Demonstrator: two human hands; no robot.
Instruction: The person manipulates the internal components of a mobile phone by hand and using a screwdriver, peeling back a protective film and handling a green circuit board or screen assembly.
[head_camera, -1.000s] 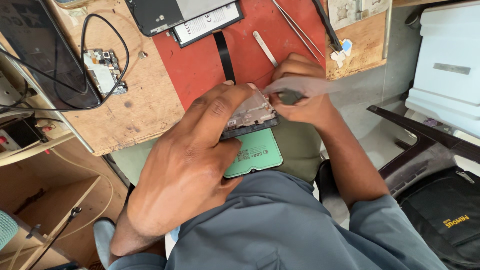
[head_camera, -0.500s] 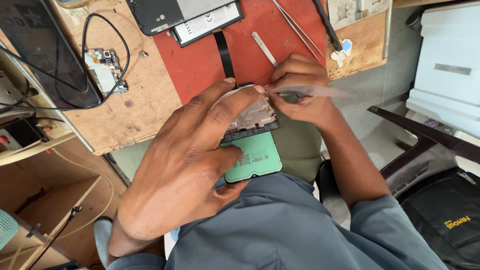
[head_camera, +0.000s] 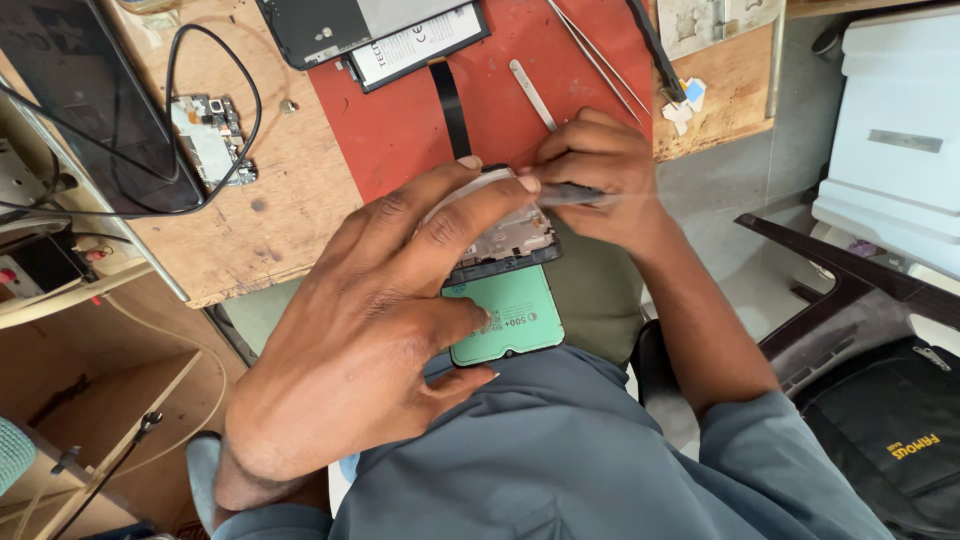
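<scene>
Two bare hands work here: the left hand (head_camera: 370, 350) and the right hand (head_camera: 600, 180). Between them sits one opened phone with a green battery (head_camera: 505, 300). One red rectangular mat (head_camera: 400, 130) lies at the wooden desk's (head_camera: 280, 220) near edge, with one small circuit board (head_camera: 210, 135), one silver tweezers pair (head_camera: 595, 55) and one flat metal pry tool (head_camera: 532, 92).

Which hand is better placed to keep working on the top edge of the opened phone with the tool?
The right hand. It already grips the dark-handled tool, whose tip lies at the top edge of the opened phone. The left hand is spread over the phone, holding it.
</scene>
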